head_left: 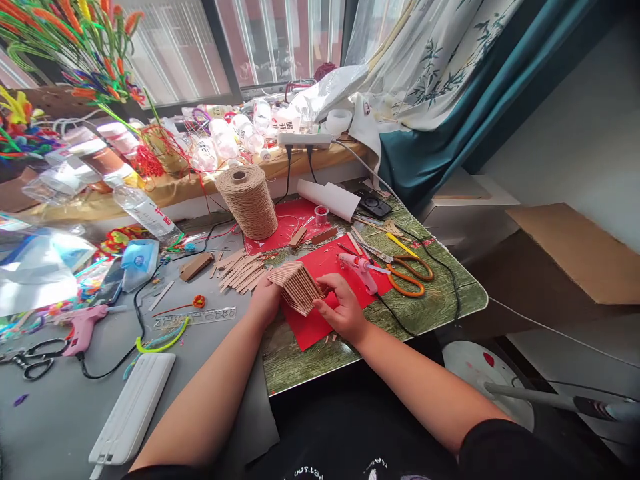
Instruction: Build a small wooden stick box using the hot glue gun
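Note:
Both hands hold a small house-like piece built of popsicle sticks (298,287) over a red paper sheet (320,293) on the table. My left hand (266,301) cups its left side from behind, fingers mostly hidden. My right hand (341,308) grips its right side, fingers curled against the sticks. A pile of loose popsicle sticks (240,270) lies just left of the piece. A pink glue gun (361,269) rests on the red sheet right of my right hand.
A jute twine spool (249,200) stands behind the sticks. Orange-handled scissors (407,272) and a black cord lie to the right. Another pink glue gun (83,327), black scissors (33,360) and a white case (133,407) sit left. Bottles and clutter line the windowsill.

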`<state>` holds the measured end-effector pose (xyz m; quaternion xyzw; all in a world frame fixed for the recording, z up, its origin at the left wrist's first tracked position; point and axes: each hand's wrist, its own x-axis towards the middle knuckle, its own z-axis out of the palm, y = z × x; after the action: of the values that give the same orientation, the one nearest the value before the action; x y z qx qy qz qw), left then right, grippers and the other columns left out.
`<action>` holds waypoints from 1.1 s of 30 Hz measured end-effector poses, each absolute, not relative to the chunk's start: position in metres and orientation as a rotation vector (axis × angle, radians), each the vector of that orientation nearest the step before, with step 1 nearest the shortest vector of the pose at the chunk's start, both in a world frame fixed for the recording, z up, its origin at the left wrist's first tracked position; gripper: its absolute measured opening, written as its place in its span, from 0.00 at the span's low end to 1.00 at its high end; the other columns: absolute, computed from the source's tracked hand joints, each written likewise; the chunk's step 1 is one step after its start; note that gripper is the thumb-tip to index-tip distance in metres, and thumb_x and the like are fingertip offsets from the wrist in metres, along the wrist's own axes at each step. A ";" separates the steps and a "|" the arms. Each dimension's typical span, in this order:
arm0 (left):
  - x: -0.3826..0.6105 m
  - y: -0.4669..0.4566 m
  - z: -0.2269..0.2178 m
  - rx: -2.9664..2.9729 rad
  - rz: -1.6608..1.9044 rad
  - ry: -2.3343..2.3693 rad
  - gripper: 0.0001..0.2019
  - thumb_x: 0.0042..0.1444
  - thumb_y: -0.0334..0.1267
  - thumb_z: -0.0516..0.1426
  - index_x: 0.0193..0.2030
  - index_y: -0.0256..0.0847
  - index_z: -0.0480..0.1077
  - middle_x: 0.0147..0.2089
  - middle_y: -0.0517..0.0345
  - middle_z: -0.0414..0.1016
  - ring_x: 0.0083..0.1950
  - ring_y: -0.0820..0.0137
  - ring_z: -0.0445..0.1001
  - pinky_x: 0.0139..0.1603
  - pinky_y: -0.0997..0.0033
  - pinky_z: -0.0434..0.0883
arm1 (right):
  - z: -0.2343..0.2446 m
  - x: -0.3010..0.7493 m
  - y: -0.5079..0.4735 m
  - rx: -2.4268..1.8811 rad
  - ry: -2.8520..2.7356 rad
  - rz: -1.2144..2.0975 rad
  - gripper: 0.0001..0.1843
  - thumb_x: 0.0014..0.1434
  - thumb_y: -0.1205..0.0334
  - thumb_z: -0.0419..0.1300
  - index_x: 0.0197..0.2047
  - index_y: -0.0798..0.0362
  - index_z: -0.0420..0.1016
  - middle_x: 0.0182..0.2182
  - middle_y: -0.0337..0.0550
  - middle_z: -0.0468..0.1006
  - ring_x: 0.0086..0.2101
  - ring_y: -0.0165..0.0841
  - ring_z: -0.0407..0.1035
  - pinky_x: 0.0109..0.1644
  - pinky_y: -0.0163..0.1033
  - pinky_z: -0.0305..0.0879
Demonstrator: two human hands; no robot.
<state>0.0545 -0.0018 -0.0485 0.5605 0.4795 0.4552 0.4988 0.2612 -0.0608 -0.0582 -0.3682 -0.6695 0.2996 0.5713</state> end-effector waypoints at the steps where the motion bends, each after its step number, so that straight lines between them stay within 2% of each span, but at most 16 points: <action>1: 0.053 -0.001 -0.050 1.384 1.098 1.202 0.22 0.61 0.51 0.62 0.54 0.38 0.81 0.55 0.45 0.84 0.56 0.53 0.81 0.61 0.51 0.75 | -0.059 0.261 -0.061 -0.871 -1.556 0.686 0.21 0.68 0.53 0.66 0.63 0.44 0.74 0.48 0.48 0.75 0.44 0.39 0.72 0.49 0.49 0.75; 9: 0.046 0.003 -0.056 1.515 1.019 1.297 0.16 0.62 0.50 0.60 0.42 0.40 0.82 0.43 0.51 0.85 0.52 0.52 0.81 0.60 0.52 0.74 | -0.064 0.264 -0.056 -0.825 -1.481 0.736 0.16 0.63 0.57 0.72 0.55 0.39 0.86 0.49 0.46 0.78 0.50 0.40 0.75 0.55 0.50 0.77; 13: 0.046 0.004 -0.055 1.574 0.996 1.298 0.16 0.64 0.49 0.58 0.45 0.40 0.81 0.45 0.51 0.85 0.52 0.54 0.80 0.59 0.54 0.73 | -0.064 0.264 -0.055 -0.823 -1.420 0.816 0.12 0.62 0.58 0.73 0.50 0.40 0.88 0.46 0.46 0.80 0.48 0.39 0.76 0.52 0.49 0.78; 17: 0.045 0.005 -0.053 1.559 1.019 1.271 0.17 0.63 0.48 0.59 0.50 0.41 0.81 0.50 0.51 0.85 0.52 0.55 0.80 0.57 0.57 0.74 | -0.062 0.265 -0.053 -0.856 -1.377 0.845 0.08 0.62 0.59 0.73 0.46 0.41 0.89 0.47 0.47 0.80 0.48 0.40 0.77 0.54 0.50 0.77; 22: 0.045 0.004 -0.051 1.587 0.997 1.228 0.18 0.64 0.49 0.59 0.53 0.41 0.80 0.52 0.51 0.84 0.51 0.57 0.80 0.55 0.60 0.73 | -0.059 0.266 -0.052 -0.942 -1.381 0.781 0.03 0.66 0.58 0.69 0.42 0.46 0.86 0.46 0.47 0.80 0.49 0.41 0.76 0.56 0.50 0.75; 26: 0.046 0.005 -0.054 1.446 1.092 1.258 0.19 0.63 0.50 0.62 0.53 0.41 0.80 0.52 0.51 0.84 0.53 0.57 0.80 0.57 0.60 0.74 | -0.058 0.266 -0.052 -0.967 -1.443 0.719 0.05 0.70 0.58 0.63 0.43 0.48 0.79 0.48 0.49 0.78 0.51 0.41 0.74 0.58 0.50 0.72; 28: 0.046 0.008 -0.057 1.236 1.196 1.199 0.20 0.61 0.54 0.63 0.51 0.41 0.80 0.50 0.51 0.84 0.51 0.57 0.81 0.55 0.59 0.76 | -0.060 0.266 -0.052 -0.987 -1.433 0.710 0.07 0.73 0.57 0.60 0.44 0.49 0.76 0.49 0.50 0.76 0.52 0.41 0.73 0.59 0.50 0.71; 31: 0.045 0.015 -0.061 0.880 1.351 1.070 0.23 0.57 0.56 0.67 0.51 0.42 0.78 0.47 0.51 0.84 0.46 0.57 0.83 0.50 0.57 0.80 | -0.066 0.264 -0.052 -1.008 -1.356 0.790 0.09 0.75 0.54 0.56 0.45 0.49 0.73 0.48 0.49 0.75 0.47 0.39 0.74 0.55 0.47 0.72; 33: 0.044 0.018 -0.062 0.747 1.406 1.028 0.24 0.52 0.53 0.70 0.51 0.42 0.78 0.48 0.51 0.84 0.46 0.57 0.84 0.51 0.55 0.81 | -0.070 0.263 -0.052 -0.997 -1.287 0.879 0.10 0.75 0.53 0.55 0.45 0.49 0.72 0.43 0.45 0.75 0.41 0.36 0.73 0.49 0.44 0.72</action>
<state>0.0438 0.0184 -0.0619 0.3203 0.4403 0.6025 0.5836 0.2630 -0.0517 -0.0699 -0.4305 -0.5556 0.3793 0.6018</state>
